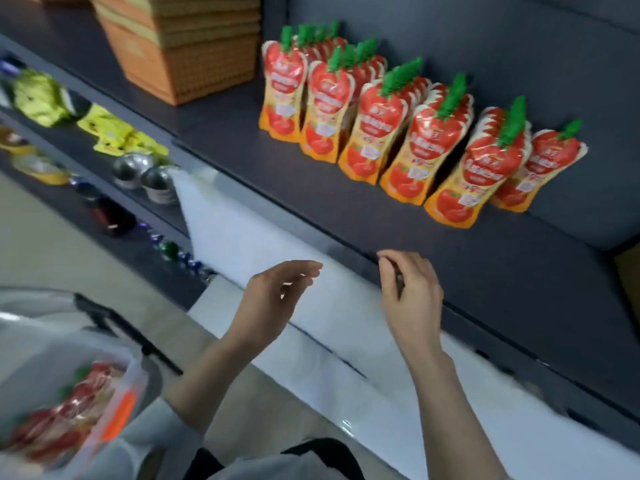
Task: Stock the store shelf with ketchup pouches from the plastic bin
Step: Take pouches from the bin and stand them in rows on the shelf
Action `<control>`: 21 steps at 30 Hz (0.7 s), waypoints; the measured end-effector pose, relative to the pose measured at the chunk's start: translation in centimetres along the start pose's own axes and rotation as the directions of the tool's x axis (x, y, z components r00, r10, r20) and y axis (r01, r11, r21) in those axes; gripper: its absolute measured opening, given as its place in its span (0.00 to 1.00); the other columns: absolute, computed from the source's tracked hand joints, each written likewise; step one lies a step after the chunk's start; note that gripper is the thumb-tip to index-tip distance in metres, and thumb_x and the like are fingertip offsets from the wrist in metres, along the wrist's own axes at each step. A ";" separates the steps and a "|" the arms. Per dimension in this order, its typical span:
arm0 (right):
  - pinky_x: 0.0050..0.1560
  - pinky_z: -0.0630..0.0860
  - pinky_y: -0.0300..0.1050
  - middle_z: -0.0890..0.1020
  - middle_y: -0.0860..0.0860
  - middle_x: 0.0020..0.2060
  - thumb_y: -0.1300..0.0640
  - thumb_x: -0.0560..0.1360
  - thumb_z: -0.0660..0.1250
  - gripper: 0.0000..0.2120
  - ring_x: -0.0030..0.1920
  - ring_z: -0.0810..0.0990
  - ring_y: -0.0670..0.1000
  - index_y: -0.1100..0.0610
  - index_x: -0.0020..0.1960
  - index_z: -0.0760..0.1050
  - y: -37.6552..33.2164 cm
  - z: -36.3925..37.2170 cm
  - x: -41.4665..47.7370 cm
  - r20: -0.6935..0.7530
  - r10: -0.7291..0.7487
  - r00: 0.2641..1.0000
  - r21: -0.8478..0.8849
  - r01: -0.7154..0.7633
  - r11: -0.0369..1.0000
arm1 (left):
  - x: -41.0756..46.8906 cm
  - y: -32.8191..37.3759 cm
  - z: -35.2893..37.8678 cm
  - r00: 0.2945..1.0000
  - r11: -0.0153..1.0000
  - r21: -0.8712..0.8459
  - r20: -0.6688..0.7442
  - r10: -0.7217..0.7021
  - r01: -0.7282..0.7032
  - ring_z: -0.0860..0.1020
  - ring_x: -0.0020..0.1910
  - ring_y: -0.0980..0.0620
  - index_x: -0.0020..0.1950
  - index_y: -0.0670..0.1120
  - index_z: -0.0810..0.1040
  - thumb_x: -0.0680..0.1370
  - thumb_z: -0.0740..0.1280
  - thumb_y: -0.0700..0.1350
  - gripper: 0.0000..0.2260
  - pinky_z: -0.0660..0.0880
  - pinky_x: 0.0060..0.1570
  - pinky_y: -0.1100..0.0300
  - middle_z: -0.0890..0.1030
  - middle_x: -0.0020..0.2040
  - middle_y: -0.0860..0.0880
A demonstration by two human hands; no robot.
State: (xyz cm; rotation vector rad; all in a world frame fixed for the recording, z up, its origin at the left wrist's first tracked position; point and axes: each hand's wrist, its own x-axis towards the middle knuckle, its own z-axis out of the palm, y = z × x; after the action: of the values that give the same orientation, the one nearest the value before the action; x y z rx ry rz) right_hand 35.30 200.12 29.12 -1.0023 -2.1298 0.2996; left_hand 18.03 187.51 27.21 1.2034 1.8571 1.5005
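Dark grey shelf (346,216) runs diagonally across the view, frame motion-blurred. Pouches (377,133) stand upright on it towards the back: red/orange bodies, green caps, packed in rows running front to back. The front pouch of each row faces out. The rightmost pouch sits a bit further back than its neighbour and touches it.

Bin (136,375) is at lower left, clear plastic with an orange patch on the near wall. More red pouches lie inside it, too blurred to count or tell how they lie. It is well apart from both hands.

Left hand (273,299) is in the air below the shelf's front edge, in front of a white panel (242,237). Its fingers are relaxed and slightly bent, the thumb is apart from them, and it holds nothing.

Right hand (412,296) is up at the shelf's front edge, well short of the pouches. Its fingers are loosely curled in towards the thumb with a gap between, and nothing shows in its grip. Cannot tell whether the fingertips touch the shelf.

Baskets (187,46), stacked wicker, sit on the same shelf to the left of the pouches, apart from them. On the lower shelves at far left are yellow packets (114,129) and two shiny metal bowls (145,174) side by side. Beyond those, only blurred dark items.
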 end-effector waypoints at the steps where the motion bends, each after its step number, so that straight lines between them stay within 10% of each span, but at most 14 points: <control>1: 0.48 0.71 0.42 0.83 0.50 0.47 0.59 0.81 0.63 0.08 0.46 0.77 0.52 0.56 0.54 0.81 -1.9 1.8 -1.3 0.019 -0.009 1.000 0.047 0.008 0.999 | -1.5 -1.6 -2.2 0.997 0.999 0.004 -0.050 -0.054 0.055 0.82 0.48 0.60 0.55 0.52 0.82 0.79 0.65 0.40 0.10 0.79 0.48 0.60 0.84 0.50 0.59; 8: 0.49 0.79 0.51 0.83 0.47 0.49 0.53 0.81 0.60 0.12 0.47 0.80 0.50 0.55 0.55 0.82 -14.1 16.3 -11.9 0.468 -0.179 0.866 0.299 0.035 0.954 | -13.6 -13.3 -15.2 0.859 0.911 0.068 -0.369 -0.356 0.407 0.82 0.44 0.60 0.54 0.52 0.81 0.78 0.67 0.39 0.10 0.78 0.46 0.63 0.84 0.47 0.57; 15: 0.54 0.79 0.53 0.83 0.52 0.53 0.53 0.78 0.62 0.16 0.52 0.82 0.55 0.56 0.62 0.79 -22.2 29.3 -19.6 0.855 -0.299 0.423 0.312 0.041 0.949 | -23.6 -22.9 -21.1 0.531 0.703 -0.156 -0.548 -0.646 0.694 0.81 0.50 0.55 0.61 0.48 0.79 0.77 0.67 0.38 0.13 0.78 0.51 0.59 0.82 0.54 0.53; 21: 0.57 0.73 0.46 0.80 0.52 0.62 0.58 0.82 0.61 0.18 0.61 0.79 0.55 0.55 0.72 0.70 -25.0 44.0 -21.9 0.987 -0.107 0.116 0.091 0.137 0.986 | -25.0 -30.9 -21.8 0.324 0.575 -0.314 -0.585 -0.744 0.755 0.79 0.54 0.55 0.66 0.50 0.75 0.78 0.66 0.37 0.17 0.76 0.53 0.59 0.79 0.59 0.53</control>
State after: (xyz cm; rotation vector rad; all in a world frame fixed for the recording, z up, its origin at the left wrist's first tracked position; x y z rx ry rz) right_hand -1.29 171.59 -0.76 -0.5775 -3.4381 1.1644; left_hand 3.02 154.10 0.46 -0.4117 2.3469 1.3644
